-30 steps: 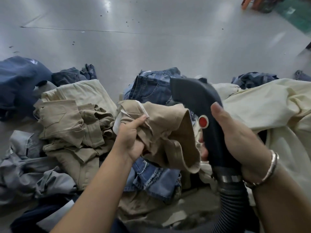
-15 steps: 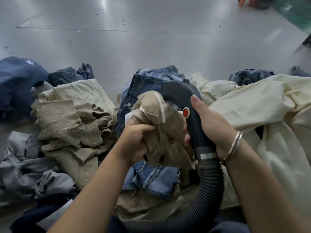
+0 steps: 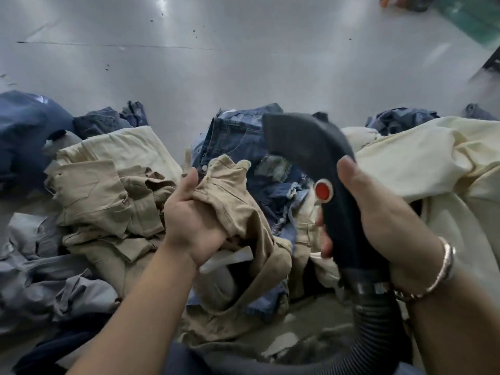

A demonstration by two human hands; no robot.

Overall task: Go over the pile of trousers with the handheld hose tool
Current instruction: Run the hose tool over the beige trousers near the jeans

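A pile of trousers lies on the floor in front of me: tan ones (image 3: 105, 193) at the left, blue jeans (image 3: 238, 136) in the middle, cream ones (image 3: 422, 152) at the right. My left hand (image 3: 192, 220) grips the waistband of a khaki pair (image 3: 240, 209), lifted off the pile. My right hand (image 3: 378, 215) holds the black hose tool (image 3: 311, 147) by its handle, nozzle pointing up and left, clear of the cloth. A red button (image 3: 323, 190) shows on its side. The ribbed black hose (image 3: 378, 328) runs down to the bottom edge.
Grey-blue garments (image 3: 35, 280) lie at the lower left and dark blue ones (image 3: 24, 131) at the far left. More denim (image 3: 400, 120) sits behind the cream pile. Shiny grey floor (image 3: 243, 63) stretches beyond. A green mat (image 3: 468, 14) is at the top right.
The hose tool has lifted up and to the right, away from the khaki trousers. My left hand has turned the khaki pair over, and its grip is now at the waistband.
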